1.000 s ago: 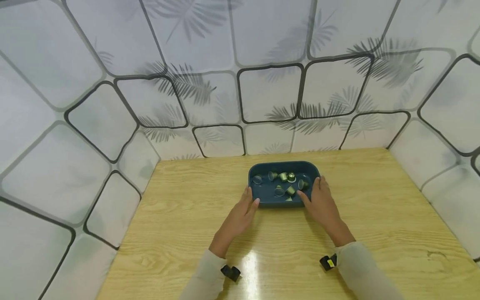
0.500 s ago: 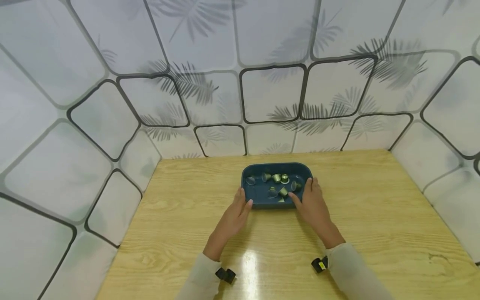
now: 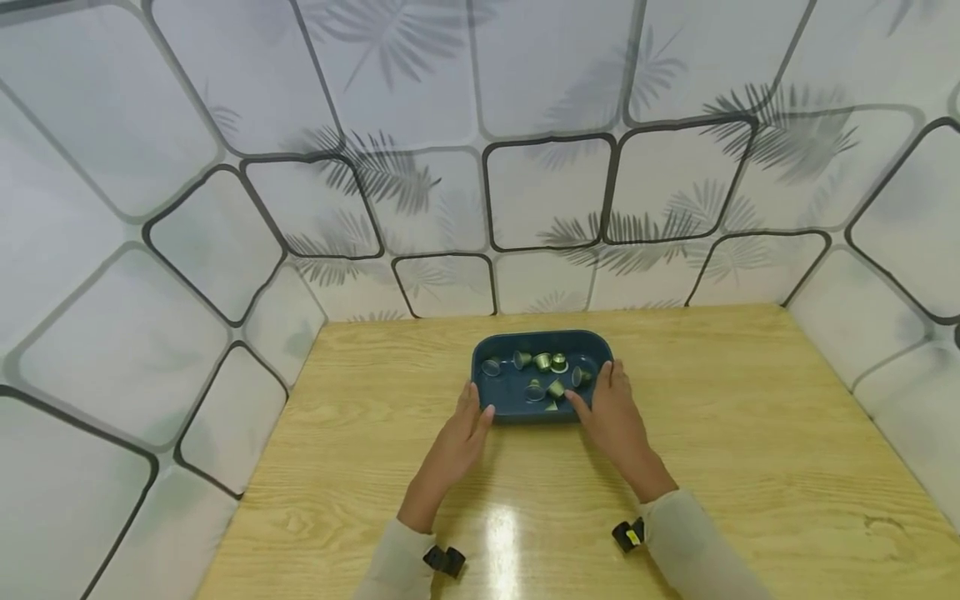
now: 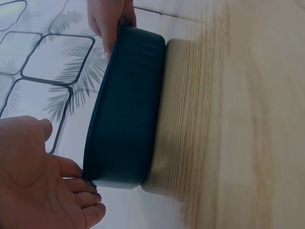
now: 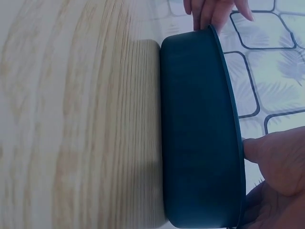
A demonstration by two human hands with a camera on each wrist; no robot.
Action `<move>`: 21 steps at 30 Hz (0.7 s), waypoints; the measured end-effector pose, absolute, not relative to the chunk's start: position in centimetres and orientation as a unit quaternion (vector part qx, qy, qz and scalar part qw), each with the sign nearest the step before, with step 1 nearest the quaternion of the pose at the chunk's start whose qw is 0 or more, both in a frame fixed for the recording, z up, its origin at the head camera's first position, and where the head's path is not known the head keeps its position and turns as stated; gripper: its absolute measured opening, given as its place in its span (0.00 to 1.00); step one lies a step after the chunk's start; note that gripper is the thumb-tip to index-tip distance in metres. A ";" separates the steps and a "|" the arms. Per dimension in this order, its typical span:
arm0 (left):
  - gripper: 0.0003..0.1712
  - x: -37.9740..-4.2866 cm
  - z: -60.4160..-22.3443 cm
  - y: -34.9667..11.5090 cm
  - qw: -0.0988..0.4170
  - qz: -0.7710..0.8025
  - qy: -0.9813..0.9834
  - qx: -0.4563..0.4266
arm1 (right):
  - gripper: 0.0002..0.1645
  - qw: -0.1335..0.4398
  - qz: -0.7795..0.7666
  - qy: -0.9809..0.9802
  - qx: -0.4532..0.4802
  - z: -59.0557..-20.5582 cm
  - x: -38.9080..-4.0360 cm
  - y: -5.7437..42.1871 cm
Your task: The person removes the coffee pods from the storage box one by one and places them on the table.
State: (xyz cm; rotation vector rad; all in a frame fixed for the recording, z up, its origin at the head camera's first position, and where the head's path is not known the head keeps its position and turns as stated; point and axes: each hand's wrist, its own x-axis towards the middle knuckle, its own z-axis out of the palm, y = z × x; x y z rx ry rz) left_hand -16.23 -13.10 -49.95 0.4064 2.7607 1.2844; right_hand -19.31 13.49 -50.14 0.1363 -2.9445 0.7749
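Observation:
A dark blue rectangular dish point(image 3: 510, 407) sits on the wooden table, with several small green capsules point(image 3: 542, 362) scattered inside it. My left hand point(image 3: 455, 440) lays nearly straight fingers against the dish's left end, its thumb apart near the front corner. In the left wrist view those fingertips touch the corner of the dish point(image 4: 126, 105), and the thumb stands off it. My right hand point(image 3: 617, 417) grips the right end, thumb over the rim and fingers along the outside. From the right wrist, the right thumb shows at the rim of the dish point(image 5: 200, 129); the other fingers are partly hidden behind it.
The light wooden table point(image 3: 360, 375) reaches back to a white wall point(image 3: 543, 196) patterned with dark outlines and leaves. Similar panels stand at both sides. A small black device point(image 3: 444, 561) is at the left cuff, and another black device point(image 3: 628, 535) at the right cuff.
The dish has slid left and slightly toward me, with both hands moving along at its ends. The capsules stay in about the same places inside it.

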 end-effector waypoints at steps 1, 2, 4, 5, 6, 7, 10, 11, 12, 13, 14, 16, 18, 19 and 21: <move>0.41 -16.2 -50.0 -13.2 0.034 0.419 0.898 0.131 | 0.54 0.048 0.253 -0.965 0.046 -50.1 -19.3 13.4; 0.40 -16.2 -50.0 -13.2 0.034 0.419 0.898 0.130 | 0.54 0.050 0.253 -0.965 0.047 -50.2 -19.3 13.3; 0.41 -16.1 -49.8 -13.4 0.036 0.421 0.898 0.127 | 0.54 0.055 0.252 -0.965 0.048 -50.2 -19.2 13.2; 0.41 -16.1 -49.8 -13.4 0.037 0.420 0.898 0.126 | 0.54 0.057 0.252 -0.965 0.048 -50.1 -19.2 13.1; 0.42 -16.1 -49.8 -13.5 0.038 0.418 0.899 0.126 | 0.54 0.058 0.253 -0.965 0.047 -50.1 -19.2 13.0; 0.42 -16.0 -49.7 -13.5 0.037 0.417 0.899 0.127 | 0.54 0.059 0.253 -0.965 0.047 -50.1 -19.1 12.9; 0.43 -15.9 -49.6 -13.7 0.037 0.416 0.900 0.124 | 0.54 0.059 0.254 -0.964 0.044 -50.1 -19.1 12.7; 0.43 -15.9 -49.6 -13.8 0.037 0.415 0.901 0.122 | 0.54 0.060 0.253 -0.965 0.044 -50.1 -19.0 12.6; 0.43 -15.9 -49.5 -13.8 0.037 0.414 0.901 0.120 | 0.54 0.060 0.253 -0.964 0.044 -50.1 -19.0 12.6; 0.43 -15.8 -49.5 -13.9 0.036 0.415 0.901 0.118 | 0.54 0.061 0.254 -0.964 0.044 -50.0 -19.0 12.5; 0.43 -15.8 -49.5 -13.9 0.035 0.415 0.902 0.117 | 0.54 0.061 0.255 -0.964 0.044 -50.0 -18.9 12.4; 0.43 -15.8 -49.5 -14.0 0.034 0.415 0.902 0.115 | 0.54 0.061 0.256 -0.964 0.044 -50.0 -18.9 12.4; 0.43 -15.9 -49.5 -14.1 0.030 0.416 0.902 0.113 | 0.55 0.057 0.257 -0.964 0.041 -50.0 -18.8 12.3; 0.42 -16.1 -49.5 -14.2 0.025 0.417 0.901 0.115 | 0.55 0.055 0.256 -0.964 0.041 -50.0 -18.8 12.3; 0.41 -16.6 -49.6 -14.4 0.017 0.413 0.902 0.123 | 0.55 0.052 0.257 -0.964 0.039 -50.1 -18.8 12.3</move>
